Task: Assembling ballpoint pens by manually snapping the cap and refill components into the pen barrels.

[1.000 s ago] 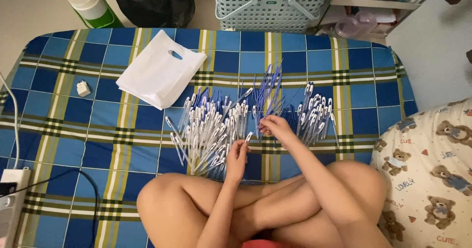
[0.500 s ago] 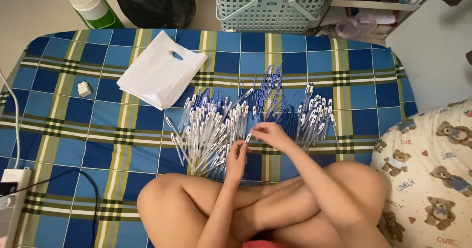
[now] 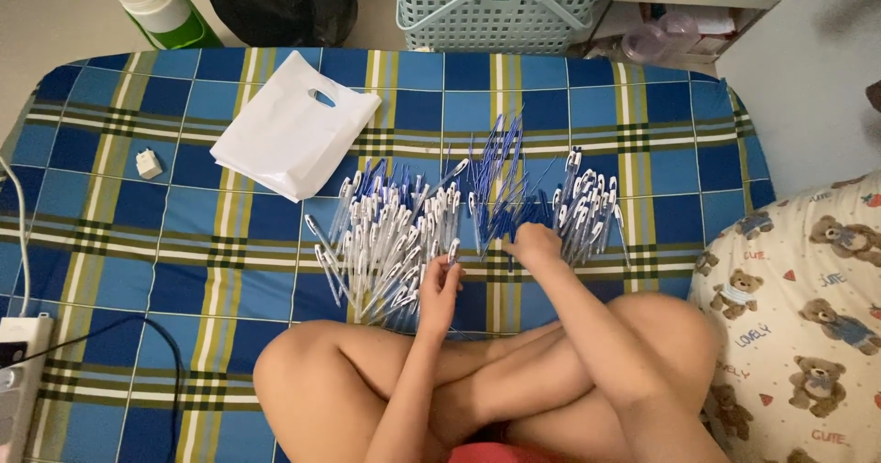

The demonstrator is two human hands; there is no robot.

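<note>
— In the middle of the checked blue blanket (image 3: 119, 270) we see our left hand (image 3: 440, 284) pinching one white pen barrel (image 3: 452, 254) upright between the fingertips, at the near edge of the white pen pile (image 3: 385, 238).

— And our right hand (image 3: 537, 243)?

— Palm down, fingers curled on the blue refills (image 3: 500, 183); we cannot tell whether it grips any.

— Around them?

— More white pens (image 3: 587, 208) to the right, a white plastic bag (image 3: 294, 137) far left, a basket (image 3: 503, 6) beyond.
</note>
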